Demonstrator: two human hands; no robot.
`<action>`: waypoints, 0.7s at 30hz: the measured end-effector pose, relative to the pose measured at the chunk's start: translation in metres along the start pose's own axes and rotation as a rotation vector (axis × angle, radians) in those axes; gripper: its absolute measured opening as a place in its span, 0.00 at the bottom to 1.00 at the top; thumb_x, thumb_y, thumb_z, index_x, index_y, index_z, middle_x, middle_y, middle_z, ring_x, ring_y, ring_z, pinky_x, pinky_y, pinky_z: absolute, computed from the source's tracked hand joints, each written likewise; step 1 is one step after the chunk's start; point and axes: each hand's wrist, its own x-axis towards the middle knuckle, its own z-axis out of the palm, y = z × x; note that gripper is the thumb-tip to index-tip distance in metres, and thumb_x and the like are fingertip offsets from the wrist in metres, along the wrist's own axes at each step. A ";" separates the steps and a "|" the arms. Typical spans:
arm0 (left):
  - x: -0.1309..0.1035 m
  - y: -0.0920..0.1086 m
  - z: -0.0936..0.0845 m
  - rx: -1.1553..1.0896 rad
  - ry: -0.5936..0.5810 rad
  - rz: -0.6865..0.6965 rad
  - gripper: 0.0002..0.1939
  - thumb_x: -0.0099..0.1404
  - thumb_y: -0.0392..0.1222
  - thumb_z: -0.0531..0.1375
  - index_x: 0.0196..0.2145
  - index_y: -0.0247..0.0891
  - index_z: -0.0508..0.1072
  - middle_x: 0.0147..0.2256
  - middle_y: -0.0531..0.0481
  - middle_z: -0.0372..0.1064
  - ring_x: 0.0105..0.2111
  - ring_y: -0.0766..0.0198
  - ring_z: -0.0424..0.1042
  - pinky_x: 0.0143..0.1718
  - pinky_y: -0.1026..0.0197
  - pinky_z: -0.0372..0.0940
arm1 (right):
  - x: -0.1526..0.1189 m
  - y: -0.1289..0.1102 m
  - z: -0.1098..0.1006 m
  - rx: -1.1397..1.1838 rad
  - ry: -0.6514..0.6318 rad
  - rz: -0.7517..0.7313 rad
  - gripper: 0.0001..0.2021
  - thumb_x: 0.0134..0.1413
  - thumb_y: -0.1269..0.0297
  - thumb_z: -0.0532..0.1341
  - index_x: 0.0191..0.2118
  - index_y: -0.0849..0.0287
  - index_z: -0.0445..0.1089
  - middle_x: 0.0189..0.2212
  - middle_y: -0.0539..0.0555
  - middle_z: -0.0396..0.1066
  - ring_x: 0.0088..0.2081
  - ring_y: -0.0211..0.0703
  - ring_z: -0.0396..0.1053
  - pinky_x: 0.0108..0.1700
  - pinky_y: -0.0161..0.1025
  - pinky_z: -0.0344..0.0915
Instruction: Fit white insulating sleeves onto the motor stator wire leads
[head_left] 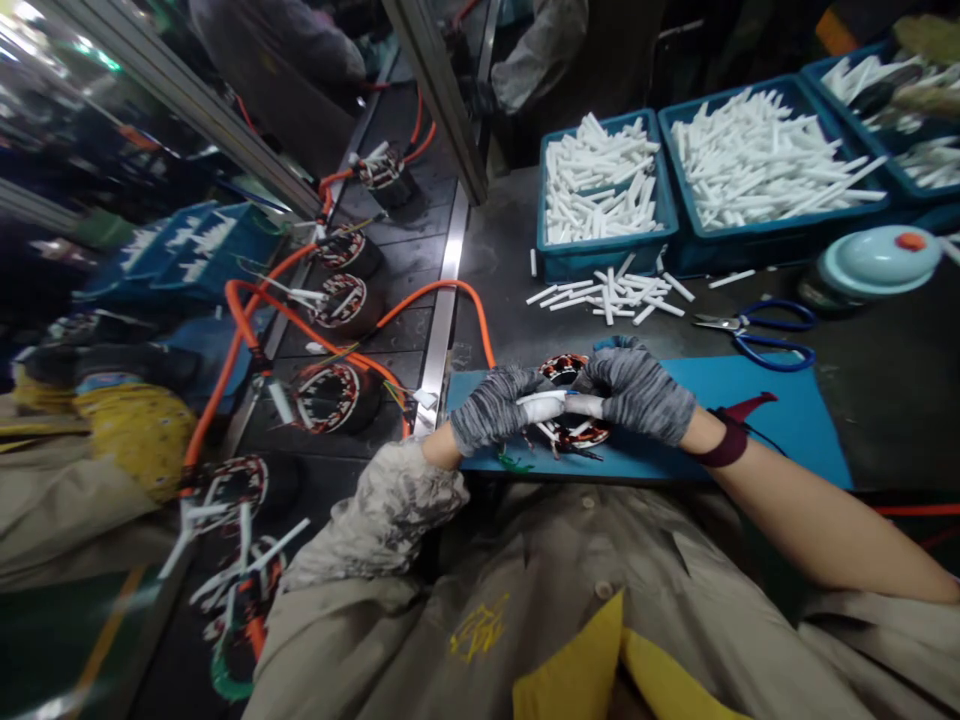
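Observation:
My left hand [496, 408], in a grey striped knit glove with white-wrapped fingertips, is closed in a pinch on a slim white sleeve tube [553, 394]. My right hand [641, 390], gloved the same way, pinches at the tube's other end, where a bit of blue shows. Both hands meet over a motor stator [564, 368] with copper windings, which they partly hide. Loose leads and white sleeves stick out from the stator's near side. It rests on a blue mat [757, 420].
Blue bins [607, 258] of white tubes stand at the back right, with loose tubes [619, 295] before them. Scissors [772, 330], a red-handled tool [750, 407] and a light-blue lidded container [877, 262] lie rightward. Several stators [330, 398] with orange cables line the left; a co-worker's yellow sleeve [142, 435] is beyond.

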 end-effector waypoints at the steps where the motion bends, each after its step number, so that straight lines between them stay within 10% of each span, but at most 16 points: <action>1: 0.000 0.002 -0.001 0.113 -0.005 -0.002 0.25 0.72 0.62 0.57 0.45 0.37 0.82 0.40 0.45 0.81 0.40 0.57 0.77 0.45 0.54 0.71 | -0.003 0.001 -0.001 -0.096 0.005 -0.023 0.25 0.64 0.42 0.62 0.28 0.58 0.80 0.24 0.54 0.73 0.30 0.44 0.68 0.39 0.43 0.62; 6: 0.005 0.024 0.004 0.744 0.015 -0.013 0.24 0.73 0.60 0.57 0.44 0.38 0.84 0.37 0.42 0.81 0.40 0.52 0.76 0.50 0.46 0.66 | -0.026 0.018 -0.018 -0.100 0.023 -0.132 0.18 0.66 0.46 0.62 0.43 0.54 0.83 0.38 0.59 0.78 0.41 0.53 0.73 0.46 0.49 0.66; 12: 0.033 0.040 0.019 0.771 -0.144 0.145 0.22 0.75 0.57 0.56 0.53 0.42 0.81 0.43 0.43 0.80 0.45 0.51 0.75 0.50 0.49 0.64 | -0.041 0.033 -0.028 0.307 0.107 0.028 0.18 0.59 0.42 0.67 0.39 0.53 0.81 0.35 0.55 0.80 0.39 0.52 0.77 0.46 0.49 0.72; 17: 0.027 -0.010 -0.035 0.460 -0.171 0.383 0.35 0.60 0.70 0.66 0.57 0.45 0.78 0.56 0.41 0.76 0.53 0.49 0.74 0.58 0.46 0.65 | -0.067 0.031 -0.019 0.265 0.132 0.151 0.22 0.51 0.42 0.72 0.44 0.53 0.77 0.40 0.54 0.80 0.42 0.54 0.78 0.48 0.48 0.73; 21: 0.016 -0.060 -0.062 0.214 -0.240 0.360 0.28 0.66 0.67 0.62 0.54 0.48 0.81 0.63 0.39 0.71 0.59 0.47 0.74 0.62 0.41 0.67 | -0.069 0.034 0.002 0.111 0.045 0.141 0.22 0.55 0.39 0.68 0.41 0.54 0.76 0.36 0.55 0.79 0.38 0.51 0.77 0.43 0.46 0.72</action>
